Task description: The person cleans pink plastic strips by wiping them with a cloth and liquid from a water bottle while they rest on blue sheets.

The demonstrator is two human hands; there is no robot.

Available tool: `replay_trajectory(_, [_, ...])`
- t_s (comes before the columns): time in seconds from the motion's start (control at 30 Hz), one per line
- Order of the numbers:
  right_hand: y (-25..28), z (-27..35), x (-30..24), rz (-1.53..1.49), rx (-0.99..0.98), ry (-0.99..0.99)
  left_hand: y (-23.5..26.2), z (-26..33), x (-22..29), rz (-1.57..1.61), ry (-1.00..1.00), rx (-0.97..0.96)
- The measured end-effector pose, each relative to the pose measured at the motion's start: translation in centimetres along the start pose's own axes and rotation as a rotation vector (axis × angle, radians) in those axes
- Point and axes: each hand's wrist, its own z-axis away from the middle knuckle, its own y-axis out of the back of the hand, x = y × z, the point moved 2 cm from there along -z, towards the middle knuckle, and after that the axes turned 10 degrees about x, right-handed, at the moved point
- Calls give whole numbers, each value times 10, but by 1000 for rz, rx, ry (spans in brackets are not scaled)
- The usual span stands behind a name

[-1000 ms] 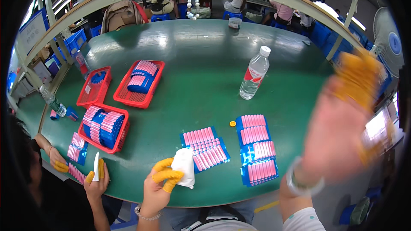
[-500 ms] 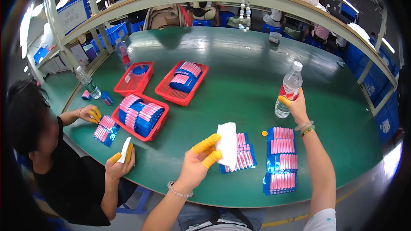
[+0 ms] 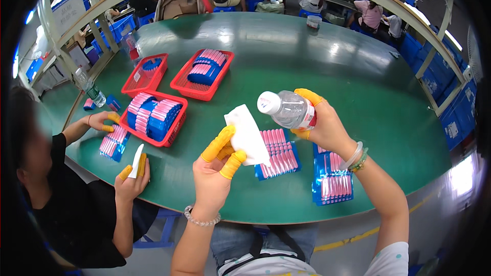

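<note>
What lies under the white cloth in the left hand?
Under the white cloth, held up in the left hand, part of a blue tray of pink pieces shows on the green table. The tray's left end is covered.

Work hall, one long table with a dark green top and rounded edge, glare patches from overhead light on its far half. Pale frame rail arching above the far side. Blue crates stacked at far left; more blue bins along the right. Grey floor with a yellow line below the near edge. Strip lights at upper right.
</note>
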Motion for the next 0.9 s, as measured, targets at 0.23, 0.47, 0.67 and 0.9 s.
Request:
replay_trajectory(0.23, [2,13,-20,374,63,325,20,24,2,-211,-95,-28])
replay_trajectory(0.47, [13,9,-31,522,51,458,27,36,-5,-258,-59,-32])
replay_trajectory(0.67, [18,9,-40,659,60,599,30,43,-10,-199,13,-3])
replay_trajectory(0.9, [13,8,-47,661,63,696,29,38,-4,-205,-16,79])
